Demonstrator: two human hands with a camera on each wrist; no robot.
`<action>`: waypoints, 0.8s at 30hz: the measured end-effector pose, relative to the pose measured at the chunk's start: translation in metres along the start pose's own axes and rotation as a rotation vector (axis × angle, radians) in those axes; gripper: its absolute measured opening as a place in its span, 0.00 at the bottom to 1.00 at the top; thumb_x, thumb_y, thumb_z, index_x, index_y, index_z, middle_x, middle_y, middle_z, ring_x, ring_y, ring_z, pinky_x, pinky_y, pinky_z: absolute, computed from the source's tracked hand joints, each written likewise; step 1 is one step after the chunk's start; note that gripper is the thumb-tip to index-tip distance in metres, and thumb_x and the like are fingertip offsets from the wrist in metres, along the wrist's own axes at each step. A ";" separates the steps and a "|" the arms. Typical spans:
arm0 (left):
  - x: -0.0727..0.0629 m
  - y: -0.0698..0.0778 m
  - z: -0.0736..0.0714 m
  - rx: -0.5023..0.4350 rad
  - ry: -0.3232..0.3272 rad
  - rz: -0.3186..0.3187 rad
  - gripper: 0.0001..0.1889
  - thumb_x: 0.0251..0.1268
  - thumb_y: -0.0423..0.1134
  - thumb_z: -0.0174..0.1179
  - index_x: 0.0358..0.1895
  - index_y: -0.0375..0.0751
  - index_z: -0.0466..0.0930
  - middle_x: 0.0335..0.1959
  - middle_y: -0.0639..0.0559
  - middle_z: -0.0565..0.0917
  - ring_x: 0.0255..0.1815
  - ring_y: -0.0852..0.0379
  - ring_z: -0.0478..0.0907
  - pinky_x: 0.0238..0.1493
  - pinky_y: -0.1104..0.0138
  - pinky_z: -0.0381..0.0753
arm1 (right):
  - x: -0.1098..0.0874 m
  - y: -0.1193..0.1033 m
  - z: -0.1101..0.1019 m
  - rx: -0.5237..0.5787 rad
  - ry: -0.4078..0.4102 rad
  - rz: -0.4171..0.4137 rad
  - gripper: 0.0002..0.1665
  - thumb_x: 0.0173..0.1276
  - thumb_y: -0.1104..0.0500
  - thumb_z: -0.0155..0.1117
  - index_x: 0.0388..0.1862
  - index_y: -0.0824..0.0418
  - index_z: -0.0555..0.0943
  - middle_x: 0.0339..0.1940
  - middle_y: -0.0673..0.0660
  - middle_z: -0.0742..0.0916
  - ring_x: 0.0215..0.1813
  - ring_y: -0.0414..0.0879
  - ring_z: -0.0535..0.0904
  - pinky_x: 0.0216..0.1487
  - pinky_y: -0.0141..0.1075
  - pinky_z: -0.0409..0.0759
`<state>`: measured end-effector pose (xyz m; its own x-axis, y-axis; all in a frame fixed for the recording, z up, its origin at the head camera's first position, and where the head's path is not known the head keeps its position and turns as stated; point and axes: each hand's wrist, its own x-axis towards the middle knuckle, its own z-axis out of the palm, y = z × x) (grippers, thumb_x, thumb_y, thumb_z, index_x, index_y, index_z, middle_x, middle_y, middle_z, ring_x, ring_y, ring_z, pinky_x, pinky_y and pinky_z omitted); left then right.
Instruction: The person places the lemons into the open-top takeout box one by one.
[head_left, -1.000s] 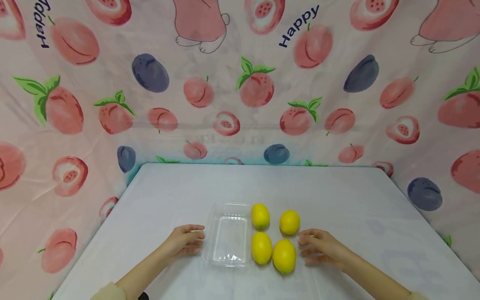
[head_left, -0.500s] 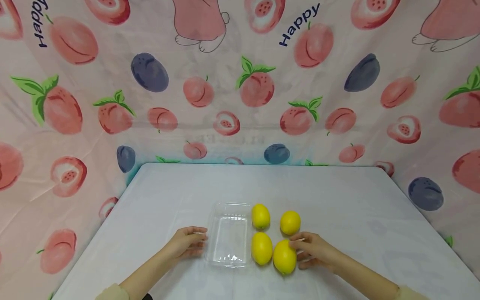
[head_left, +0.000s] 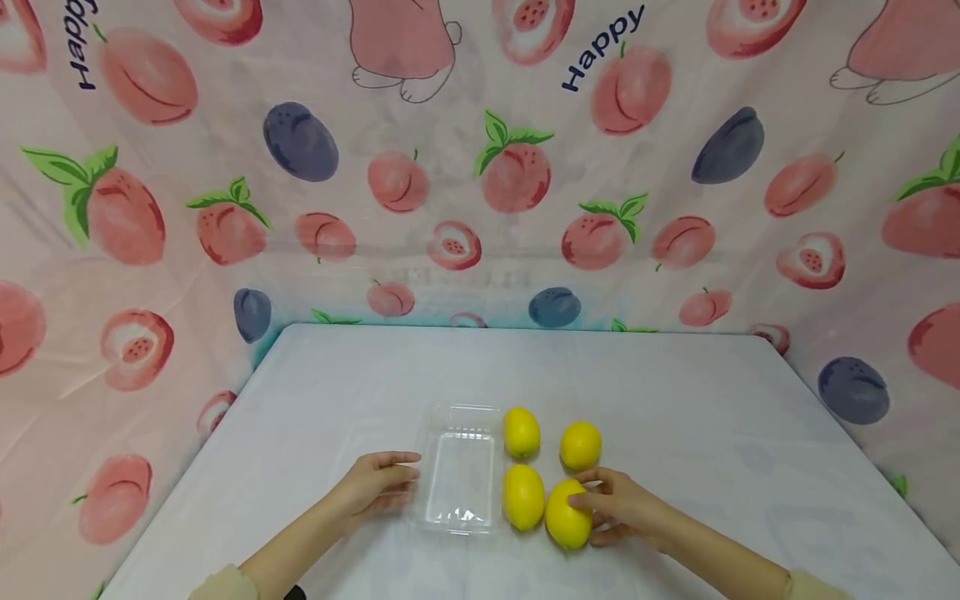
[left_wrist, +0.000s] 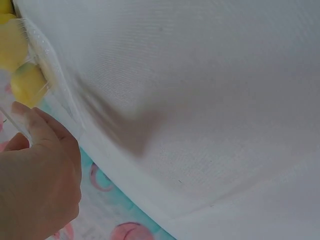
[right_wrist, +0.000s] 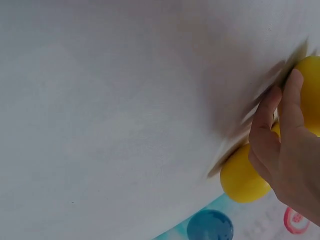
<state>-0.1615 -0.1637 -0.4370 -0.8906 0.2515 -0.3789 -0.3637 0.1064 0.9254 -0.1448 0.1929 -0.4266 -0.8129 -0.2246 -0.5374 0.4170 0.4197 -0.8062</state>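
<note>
At the table's middle lies a clear plastic container, lidless in view. My left hand is at its left side with fingers extended, fingertips right at the rim; the left wrist view shows the hand beside the see-through wall. My right hand reaches over the near right lemon, one finger on its upper surface and others along its right side. In the right wrist view, fairly straight fingers lie against that lemon, which rests on the table.
Three more lemons stand close by: one at the container's back right, one at its front right, and one farther right. A white cloth covers the table. Behind hangs a fruit-print curtain.
My right hand has moved left and toward the near side, onto the near right lemon. My left hand has shifted slightly right to the container's rim. Lemons and container have stayed put.
</note>
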 end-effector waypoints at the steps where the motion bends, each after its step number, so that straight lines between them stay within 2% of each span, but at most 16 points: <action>1: 0.000 0.000 0.000 -0.002 -0.008 0.001 0.25 0.65 0.34 0.55 0.63 0.25 0.64 0.41 0.47 0.82 0.35 0.60 0.80 0.41 0.71 0.85 | 0.001 0.000 0.001 0.001 0.005 0.006 0.35 0.63 0.52 0.63 0.62 0.70 0.64 0.45 0.62 0.78 0.36 0.47 0.74 0.36 0.37 0.86; 14: 0.001 -0.001 0.003 -0.017 -0.001 -0.017 0.26 0.65 0.33 0.56 0.64 0.26 0.64 0.37 0.50 0.80 0.31 0.62 0.78 0.38 0.70 0.85 | 0.003 -0.003 0.007 0.008 0.087 0.024 0.33 0.62 0.56 0.65 0.61 0.68 0.64 0.47 0.65 0.77 0.36 0.48 0.76 0.37 0.40 0.86; 24: 0.001 0.002 0.003 -0.046 0.023 -0.068 0.25 0.62 0.30 0.57 0.62 0.25 0.65 0.34 0.51 0.80 0.29 0.62 0.78 0.38 0.69 0.86 | 0.002 0.001 0.005 0.035 0.041 -0.017 0.31 0.62 0.58 0.63 0.60 0.68 0.65 0.47 0.66 0.78 0.37 0.49 0.77 0.37 0.41 0.86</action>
<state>-0.1617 -0.1601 -0.4358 -0.8695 0.2226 -0.4410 -0.4349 0.0783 0.8970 -0.1442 0.1885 -0.4303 -0.8356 -0.1950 -0.5136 0.4165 0.3848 -0.8237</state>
